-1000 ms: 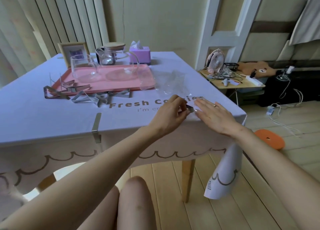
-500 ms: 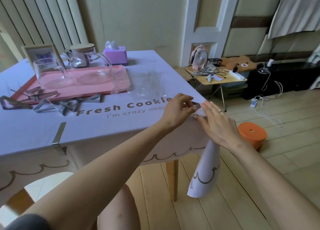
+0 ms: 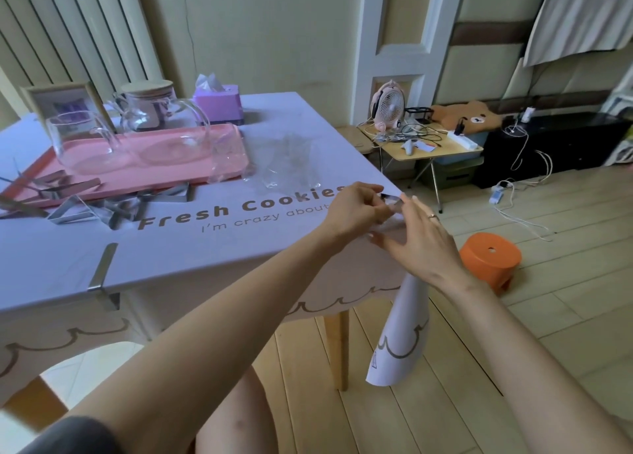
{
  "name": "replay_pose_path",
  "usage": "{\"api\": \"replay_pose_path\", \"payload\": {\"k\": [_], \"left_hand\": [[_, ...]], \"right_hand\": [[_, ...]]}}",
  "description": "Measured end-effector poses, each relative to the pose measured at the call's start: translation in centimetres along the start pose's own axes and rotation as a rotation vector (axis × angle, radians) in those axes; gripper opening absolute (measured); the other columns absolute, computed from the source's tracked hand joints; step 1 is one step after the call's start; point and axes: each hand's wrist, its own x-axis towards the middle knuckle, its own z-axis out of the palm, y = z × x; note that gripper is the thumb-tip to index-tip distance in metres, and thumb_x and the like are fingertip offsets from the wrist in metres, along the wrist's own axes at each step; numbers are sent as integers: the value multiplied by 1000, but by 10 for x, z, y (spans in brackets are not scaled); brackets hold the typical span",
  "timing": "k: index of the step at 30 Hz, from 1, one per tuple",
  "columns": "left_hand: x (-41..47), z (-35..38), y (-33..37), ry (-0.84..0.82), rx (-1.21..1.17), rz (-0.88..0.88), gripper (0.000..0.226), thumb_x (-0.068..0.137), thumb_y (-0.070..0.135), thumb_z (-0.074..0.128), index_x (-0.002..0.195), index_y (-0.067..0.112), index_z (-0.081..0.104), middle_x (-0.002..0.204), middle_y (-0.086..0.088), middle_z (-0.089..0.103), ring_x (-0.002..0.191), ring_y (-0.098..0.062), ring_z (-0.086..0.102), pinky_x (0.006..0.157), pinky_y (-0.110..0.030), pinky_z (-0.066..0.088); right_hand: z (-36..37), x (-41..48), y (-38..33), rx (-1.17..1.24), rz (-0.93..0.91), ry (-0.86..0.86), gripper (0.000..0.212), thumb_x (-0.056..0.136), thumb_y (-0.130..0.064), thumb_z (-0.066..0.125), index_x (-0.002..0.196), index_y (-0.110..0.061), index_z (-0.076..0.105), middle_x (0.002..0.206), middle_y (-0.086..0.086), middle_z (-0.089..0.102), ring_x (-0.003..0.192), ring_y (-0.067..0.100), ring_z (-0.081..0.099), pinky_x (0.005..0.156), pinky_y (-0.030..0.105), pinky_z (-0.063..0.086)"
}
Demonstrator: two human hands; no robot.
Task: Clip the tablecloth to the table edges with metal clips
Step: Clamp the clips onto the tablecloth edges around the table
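A pale lilac tablecloth [image 3: 178,248] printed "Fresh Cookies" covers the table, its scalloped hem hanging down the front. At the near right corner my left hand [image 3: 352,210] pinches a metal clip [image 3: 390,198] between thumb and fingers. My right hand [image 3: 416,238] is spread beside it, fingertips touching the clip and the cloth at the corner edge. One metal clip [image 3: 102,275] grips the front table edge to the left. Several loose metal clips [image 3: 113,209] lie in a heap in front of the pink tray.
A pink tray [image 3: 178,169] holds glass jugs [image 3: 85,142]; a lidded jar, a purple tissue box [image 3: 219,106] and a picture frame stand behind. Clear plastic wrap [image 3: 291,166] lies near the corner. An orange stool [image 3: 489,258] and a low side table with a fan [image 3: 388,109] stand right.
The view has swung left to right, so the table corner now sits nearer the middle. My right hand lifted from lying flat on the cloth to fingertips at the clip.
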Motion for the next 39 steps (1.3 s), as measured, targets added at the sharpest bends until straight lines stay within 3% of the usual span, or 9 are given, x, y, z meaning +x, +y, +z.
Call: {"api": "replay_pose_path", "payload": {"k": [3, 5, 7, 12, 17, 24, 30, 35, 39], "left_hand": [[-2, -1, 0, -56, -48, -3, 29, 80, 18, 69, 52, 15, 61, 118, -2, 59, 118, -9, 50, 94, -40, 45], [-1, -1, 0, -84, 26, 6, 27, 83, 25, 67, 58, 15, 66, 126, 0, 55, 117, -11, 49, 97, -38, 41], [-1, -1, -1, -108, 105, 32, 24, 87, 31, 63, 70, 14, 69, 129, 1, 53, 116, -12, 50, 96, -32, 39], [1, -10, -6, -45, 47, 55, 18, 89, 21, 59, 99, 11, 47, 128, -7, 46, 104, -15, 59, 73, -17, 41], [5, -16, -17, -79, 466, 189, 31, 89, 20, 59, 117, 5, 56, 137, -12, 38, 120, -24, 47, 100, -32, 38], [-8, -8, -19, -39, 605, 337, 31, 96, 17, 47, 125, 8, 52, 119, -12, 63, 105, -30, 59, 84, -35, 44], [-9, -8, -23, -102, 659, 367, 34, 98, 18, 41, 131, 19, 51, 139, -10, 46, 123, -27, 47, 91, -32, 40], [-10, -13, -24, -61, 619, 392, 32, 97, 21, 46, 127, 18, 57, 118, -9, 54, 105, -22, 52, 83, -27, 41], [-8, -19, -26, -94, 639, 434, 29, 95, 20, 49, 120, 12, 62, 114, -10, 62, 102, -27, 58, 86, -38, 47]], "right_hand": [[2, 3, -2, 179, 39, 96, 51, 89, -50, 49, 123, -12, 45, 127, 10, 50, 123, 27, 44, 91, 39, 40], [7, 4, -4, 176, 14, 193, 28, 93, -36, 49, 107, -12, 49, 107, 7, 54, 107, 29, 52, 82, 37, 41], [11, 4, -7, 151, -9, 252, 17, 95, -24, 48, 105, -10, 50, 105, 9, 57, 105, 31, 53, 81, 37, 41], [10, 3, -4, 181, 8, 308, 16, 99, -24, 41, 99, -11, 51, 93, 4, 54, 78, 19, 47, 63, 27, 26], [12, 6, 4, 176, 0, 321, 17, 99, -24, 43, 97, -10, 51, 83, 1, 53, 69, 16, 46, 52, 15, 23], [19, 4, 8, 148, -31, 367, 24, 97, -23, 48, 108, -3, 58, 109, 15, 64, 91, 30, 62, 68, 27, 37], [23, -11, 11, 172, -63, 358, 48, 92, -34, 48, 132, -8, 51, 138, 15, 51, 123, 31, 53, 97, 40, 45], [18, -16, 22, 299, -136, 236, 57, 85, -52, 44, 132, -19, 49, 145, -4, 44, 135, 12, 38, 106, 32, 35], [14, -23, 33, 468, -199, 191, 39, 88, -27, 64, 122, -24, 47, 139, -23, 39, 129, -10, 33, 104, 13, 34]]}}
